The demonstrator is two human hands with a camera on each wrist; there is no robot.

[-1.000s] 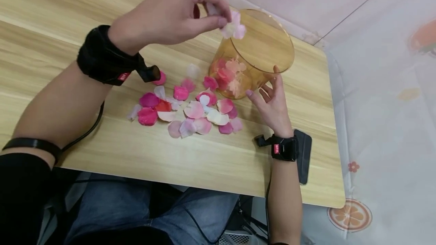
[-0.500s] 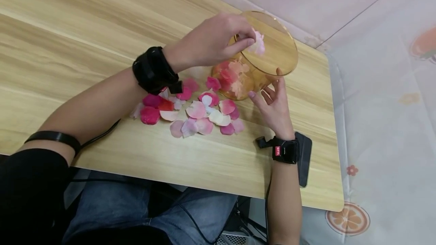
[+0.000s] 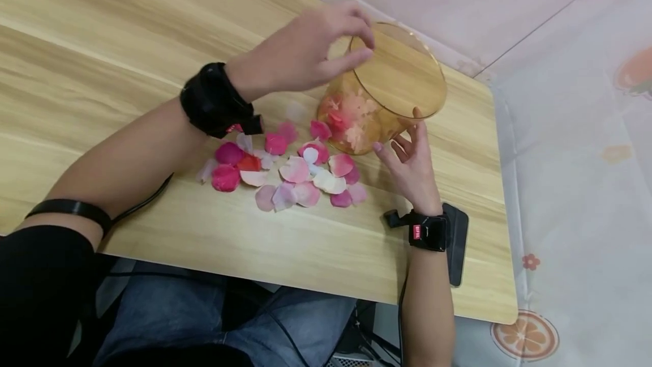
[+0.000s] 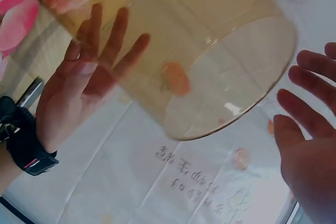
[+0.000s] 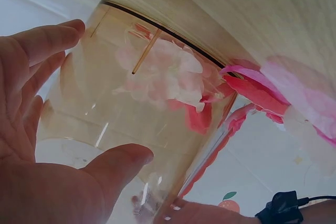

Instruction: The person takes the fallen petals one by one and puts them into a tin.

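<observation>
Jar [image 3: 387,92], tilted and steadied only by the spread right hand [image 3: 410,166], could be toppled if nudged by the empty, loosely open left hand [image 3: 311,50] at its rim.

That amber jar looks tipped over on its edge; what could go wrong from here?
The amber jar leans with only the right hand steadying its side, so it might roll or slide toward the table edge. Tilted further, the petals inside could spill out. The left hand, open at the rim, could nudge it. The loose petals might get brushed off.
</observation>
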